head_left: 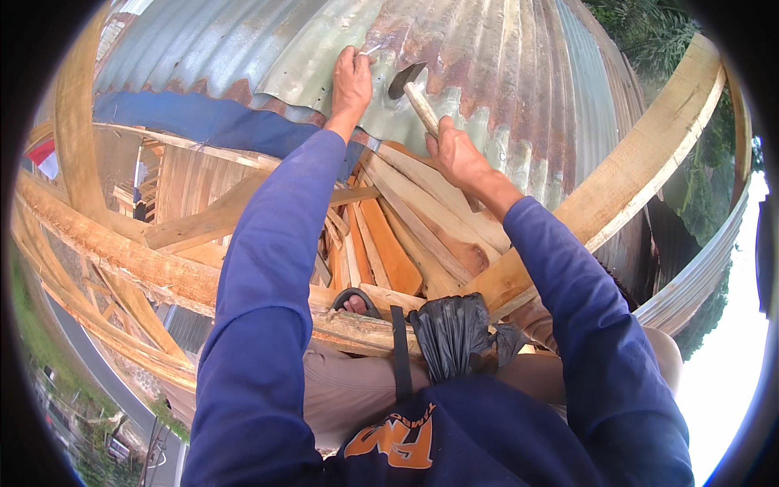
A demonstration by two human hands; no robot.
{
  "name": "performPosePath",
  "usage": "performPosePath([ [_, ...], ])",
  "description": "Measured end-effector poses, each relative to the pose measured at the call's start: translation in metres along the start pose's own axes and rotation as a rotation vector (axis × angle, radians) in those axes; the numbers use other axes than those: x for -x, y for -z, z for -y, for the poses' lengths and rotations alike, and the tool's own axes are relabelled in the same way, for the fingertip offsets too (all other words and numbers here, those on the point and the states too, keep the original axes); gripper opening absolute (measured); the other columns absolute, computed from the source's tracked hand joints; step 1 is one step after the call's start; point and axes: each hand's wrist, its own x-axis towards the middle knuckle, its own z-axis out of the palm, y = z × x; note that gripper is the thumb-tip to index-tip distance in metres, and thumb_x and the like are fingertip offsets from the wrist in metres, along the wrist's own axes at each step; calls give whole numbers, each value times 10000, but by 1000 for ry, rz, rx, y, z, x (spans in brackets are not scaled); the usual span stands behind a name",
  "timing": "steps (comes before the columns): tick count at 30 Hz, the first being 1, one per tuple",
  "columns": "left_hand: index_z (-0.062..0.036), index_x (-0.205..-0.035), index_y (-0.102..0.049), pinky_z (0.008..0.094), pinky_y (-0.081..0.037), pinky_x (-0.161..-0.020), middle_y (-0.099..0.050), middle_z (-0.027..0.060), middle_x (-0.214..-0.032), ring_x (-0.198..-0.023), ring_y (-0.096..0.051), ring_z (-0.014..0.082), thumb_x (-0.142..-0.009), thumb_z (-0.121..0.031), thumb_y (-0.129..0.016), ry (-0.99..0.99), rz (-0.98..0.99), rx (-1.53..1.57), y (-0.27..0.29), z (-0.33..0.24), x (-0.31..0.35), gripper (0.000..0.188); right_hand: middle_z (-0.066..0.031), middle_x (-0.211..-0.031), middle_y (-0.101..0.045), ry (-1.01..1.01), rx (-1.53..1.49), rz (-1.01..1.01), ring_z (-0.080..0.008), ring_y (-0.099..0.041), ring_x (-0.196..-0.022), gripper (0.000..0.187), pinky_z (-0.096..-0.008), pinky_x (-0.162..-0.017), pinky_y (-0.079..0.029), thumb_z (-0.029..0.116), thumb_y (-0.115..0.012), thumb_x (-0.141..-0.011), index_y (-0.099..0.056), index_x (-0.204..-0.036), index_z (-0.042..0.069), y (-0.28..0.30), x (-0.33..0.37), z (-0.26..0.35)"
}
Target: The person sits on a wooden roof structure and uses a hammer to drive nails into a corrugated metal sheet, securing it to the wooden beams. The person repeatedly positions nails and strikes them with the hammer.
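Observation:
My left hand (352, 81) is closed in a pinch on a thin, pale nail (370, 50), over the rusty corrugated metal sheet (487, 57). The nail slants, and whether its point touches the sheet I cannot make out. In my right hand (462, 158), fingers wrapped round its wooden handle, is a hammer (421, 105). Its dark metal head is raised just right of the nail and apart from it. Both arms reach forward in blue sleeves.
Wooden beams (649, 154) frame the space right and left. Stacked boards (422, 219) lie under the sheet's edge, beside a blue tarp (203, 118). A black plastic bag (454, 333) hangs at my waist. A sandalled foot (355, 303) rests on timber; a road (97, 357) lies far below.

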Motion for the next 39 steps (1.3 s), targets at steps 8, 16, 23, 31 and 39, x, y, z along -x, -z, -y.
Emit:
performPosePath([
  [8,59,-916,-509,519,-390,-851,-551,308,-985,-956,-510,475,-903,-203,-423,161,58,-39,4,5,-8,276,-245,-799,-620,-241,-150,278,-314,-620,-545,414,-437,-452,-484,303,-456,-983,-478,-1124,-86,65,-16,46],
  [16,61,-921,-504,520,-386,-850,-549,318,-972,-949,-501,486,-905,-193,-409,162,32,-8,12,8,2,272,-258,-812,-650,-46,-458,-492,-362,-660,-621,344,-409,-496,-502,276,-510,-974,-446,-1081,-44,78,5,94],
  [23,64,-979,-519,495,-376,-893,-526,292,-1031,-1006,-488,457,-919,-186,-397,126,64,-108,9,26,16,284,-239,-824,-637,-226,-24,297,-306,-643,-578,386,-402,-448,-490,285,-453,-993,-446,-1122,-78,48,-10,64],
  [31,54,-923,-519,489,-371,-843,-519,286,-974,-969,-486,451,-918,-185,-411,101,59,-10,7,6,1,263,-111,-703,-581,-28,-292,-213,-185,-576,-483,389,-347,-437,-477,320,-502,-990,-511,-1054,-63,127,-13,97],
  [39,50,-933,-523,479,-367,-873,-510,259,-1018,-995,-471,441,-925,-167,-425,134,103,-11,8,-2,1,238,-134,-643,-560,-65,-323,-261,-221,-604,-527,308,-375,-423,-488,274,-450,-998,-445,-1028,-32,33,2,46],
])
